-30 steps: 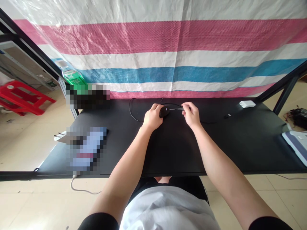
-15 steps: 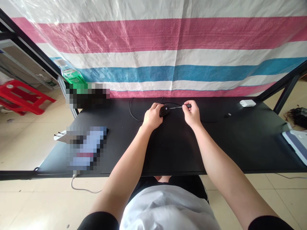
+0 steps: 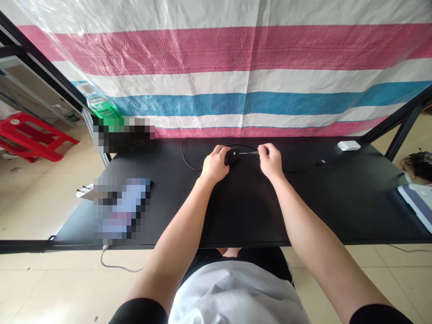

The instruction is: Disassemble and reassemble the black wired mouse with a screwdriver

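At the back middle of the black table, my left hand [image 3: 215,164] is closed around a small black computer mouse [image 3: 231,156], its fingers over the far side and its thumb on the near side. My right hand [image 3: 271,161] pinches a screwdriver [image 3: 249,153] by its dark handle, which the fingers mostly hide. The thin metal shaft lies nearly level and points left, its tip at the mouse. Whether the tip sits in a screw is too small to tell. A black cable [image 3: 183,155] loops behind both hands.
A pixelated phone [image 3: 126,209] with a white cable [image 3: 104,260] lies at the table's left, beside a white plug [image 3: 85,191]. To the right are a small dark piece [image 3: 319,163], a white adapter [image 3: 348,145] and a white-grey device [image 3: 418,200]. A striped sheet [image 3: 243,103] hangs behind.
My right fingers have turned and closed further over the screwdriver handle, so less of it shows. My left hand and the mouse have stayed in place.
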{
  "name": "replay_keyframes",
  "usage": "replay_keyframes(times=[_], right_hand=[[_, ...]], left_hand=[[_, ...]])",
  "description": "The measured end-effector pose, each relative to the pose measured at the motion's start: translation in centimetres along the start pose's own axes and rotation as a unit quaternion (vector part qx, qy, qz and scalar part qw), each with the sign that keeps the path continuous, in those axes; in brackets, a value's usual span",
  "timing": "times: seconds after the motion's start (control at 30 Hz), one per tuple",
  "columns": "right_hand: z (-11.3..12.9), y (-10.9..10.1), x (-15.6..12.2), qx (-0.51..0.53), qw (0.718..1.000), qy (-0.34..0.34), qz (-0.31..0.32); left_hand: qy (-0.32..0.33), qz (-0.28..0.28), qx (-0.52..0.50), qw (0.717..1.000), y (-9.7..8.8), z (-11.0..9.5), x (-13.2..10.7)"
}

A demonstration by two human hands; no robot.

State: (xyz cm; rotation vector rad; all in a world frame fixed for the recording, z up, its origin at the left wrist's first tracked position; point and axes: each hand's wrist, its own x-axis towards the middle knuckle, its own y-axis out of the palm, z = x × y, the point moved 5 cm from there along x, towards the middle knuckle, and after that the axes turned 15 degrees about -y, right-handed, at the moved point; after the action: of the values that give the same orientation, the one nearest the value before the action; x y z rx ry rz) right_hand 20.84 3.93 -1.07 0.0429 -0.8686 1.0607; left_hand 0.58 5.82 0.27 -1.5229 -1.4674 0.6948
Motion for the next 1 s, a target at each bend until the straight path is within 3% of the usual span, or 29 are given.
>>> replay_keyframes(times=[0.2, 0.37, 0.67, 1.0], right_hand=[[-0.67, 0.19, -0.15, 0.025, 0.999, 0.022, -0.013], [-0.66, 0.46, -0.26, 0.070, 0.997, 0.038, 0.012], [-0.20, -0.11, -0.21, -0.005, 1.000, 0.001, -0.028], [-0.84, 0.70, -0.34, 0.097, 0.995, 0.030, 0.011]], left_hand=[[-0.004, 0.007, 0.008, 1.000, 0.13, 0.11, 0.08], [-0.004, 0.010, 0.007, 1.000, 0.20, 0.16, 0.12], [-0.001, 0.005, -0.004, 1.000, 0.04, 0.05, 0.03], [-0.012, -0.006, 0.014, 1.000, 0.00, 0.08, -0.18]])
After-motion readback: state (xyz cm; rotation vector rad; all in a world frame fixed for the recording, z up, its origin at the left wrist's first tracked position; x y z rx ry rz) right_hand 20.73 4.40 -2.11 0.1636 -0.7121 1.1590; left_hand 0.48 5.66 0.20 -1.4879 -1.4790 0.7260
